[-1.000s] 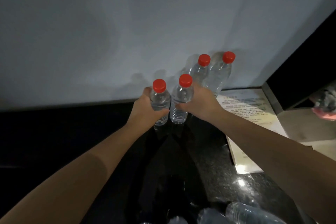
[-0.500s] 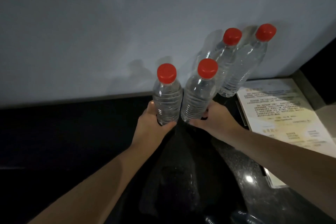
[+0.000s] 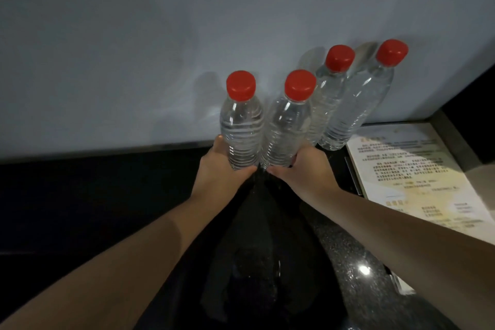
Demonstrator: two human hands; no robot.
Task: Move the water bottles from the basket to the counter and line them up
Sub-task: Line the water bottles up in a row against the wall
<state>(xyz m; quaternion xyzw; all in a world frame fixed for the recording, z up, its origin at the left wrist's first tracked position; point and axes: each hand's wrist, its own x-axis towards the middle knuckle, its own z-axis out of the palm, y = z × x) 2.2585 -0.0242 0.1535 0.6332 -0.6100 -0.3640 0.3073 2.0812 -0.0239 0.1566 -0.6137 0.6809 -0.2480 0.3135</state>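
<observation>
Several clear water bottles with red caps stand upright on the dark counter [image 3: 356,257] against the pale wall. My left hand [image 3: 222,174] grips the base of the leftmost bottle [image 3: 242,126]. My right hand [image 3: 305,171] grips the base of the bottle beside it [image 3: 288,126], and the two bottles touch. Behind and to the right stand two more bottles, one [image 3: 325,104] partly hidden by the held ones and one [image 3: 359,107] furthest right. The basket is out of view.
A printed paper sheet [image 3: 412,171] lies on the counter to the right of the bottles. A pale grey wall [image 3: 187,35] rises right behind the row. A dark panel [image 3: 476,120] closes the right corner.
The view has drawn closer and tilted up, so the bottles look larger. Both hands have slid down to the bottles' bases. The bottles lying at the bottom edge have left the view.
</observation>
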